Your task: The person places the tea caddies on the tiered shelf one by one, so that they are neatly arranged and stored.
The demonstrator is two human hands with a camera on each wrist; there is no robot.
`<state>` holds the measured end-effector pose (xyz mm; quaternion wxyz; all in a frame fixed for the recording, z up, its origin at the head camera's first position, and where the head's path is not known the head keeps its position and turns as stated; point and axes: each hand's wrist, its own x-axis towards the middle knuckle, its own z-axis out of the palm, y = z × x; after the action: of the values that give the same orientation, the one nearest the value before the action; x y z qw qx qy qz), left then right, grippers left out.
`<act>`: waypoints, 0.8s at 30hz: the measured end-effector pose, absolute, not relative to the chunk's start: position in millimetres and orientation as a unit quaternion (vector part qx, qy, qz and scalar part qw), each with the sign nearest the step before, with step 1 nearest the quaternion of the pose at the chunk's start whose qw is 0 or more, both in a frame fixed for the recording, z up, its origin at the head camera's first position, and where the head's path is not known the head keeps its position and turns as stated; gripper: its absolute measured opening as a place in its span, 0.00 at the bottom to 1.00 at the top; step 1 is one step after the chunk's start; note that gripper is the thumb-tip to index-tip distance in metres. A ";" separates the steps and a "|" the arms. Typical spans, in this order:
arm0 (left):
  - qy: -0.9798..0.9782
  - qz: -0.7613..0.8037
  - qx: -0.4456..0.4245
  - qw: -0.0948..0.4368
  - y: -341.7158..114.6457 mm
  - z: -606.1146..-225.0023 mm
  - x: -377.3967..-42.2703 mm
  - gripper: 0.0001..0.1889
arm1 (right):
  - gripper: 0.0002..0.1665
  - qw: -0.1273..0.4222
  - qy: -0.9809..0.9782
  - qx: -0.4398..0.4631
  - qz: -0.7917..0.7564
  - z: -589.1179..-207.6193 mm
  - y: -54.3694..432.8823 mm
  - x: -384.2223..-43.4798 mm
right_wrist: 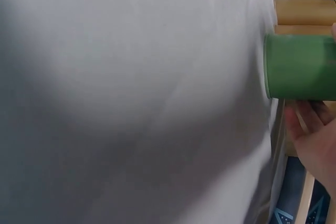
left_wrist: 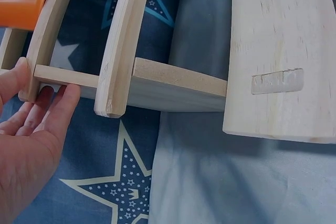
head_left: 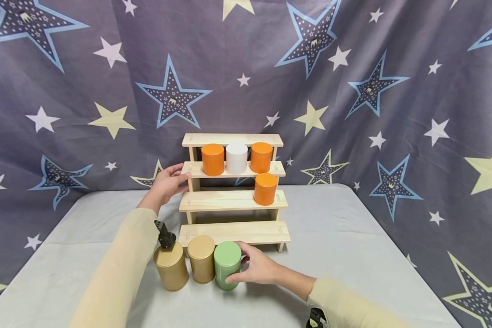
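Observation:
My left hand (head_left: 170, 182) holds the left end of an upper board of a stepped wooden display rack (head_left: 213, 200). In the left wrist view, its thumb lies on the board and its fingers (left_wrist: 63, 108) reach under the side piece. My right hand (head_left: 258, 264) grips a green canister (head_left: 228, 262) from its right side, thumb in front, before the lowest step. The right wrist view shows that green canister (right_wrist: 299, 66) too, with part of the hand (right_wrist: 315, 135) cut off by the frame edge. Two gold canisters (head_left: 202, 259) (head_left: 172, 269) stand to its left.
On an upper step sit a white canister (head_left: 236, 158) between two orange ones (head_left: 212, 159) (head_left: 261, 157). Another orange canister (head_left: 265, 189) stands at the right end of the step below. Grey cloth (head_left: 336, 237) covers the table; a star-patterned curtain (head_left: 246, 105) hangs behind.

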<state>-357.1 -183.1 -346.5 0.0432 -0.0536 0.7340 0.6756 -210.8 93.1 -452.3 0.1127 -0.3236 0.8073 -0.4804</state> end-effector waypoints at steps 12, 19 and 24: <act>0.732 0.678 -0.054 0.044 -183.0 -346.8 -357.3 0.34 | 0.40 0.113 0.807 -0.310 -0.490 -453.6 90.7 -208.2; 0.735 0.674 -0.054 0.044 -182.7 -346.6 -356.6 0.34 | 0.38 0.105 0.803 -0.308 -0.500 -427.7 91.2 -196.4; 0.736 0.674 -0.053 0.044 -183.1 -346.1 -356.8 0.34 | 0.36 0.107 0.805 -0.298 -0.502 -410.4 94.5 -192.0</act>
<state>-356.8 -183.1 -346.1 0.0440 -0.0530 0.7358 0.6737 -192.0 94.5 -410.4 0.1071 -0.2975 0.8048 -0.5023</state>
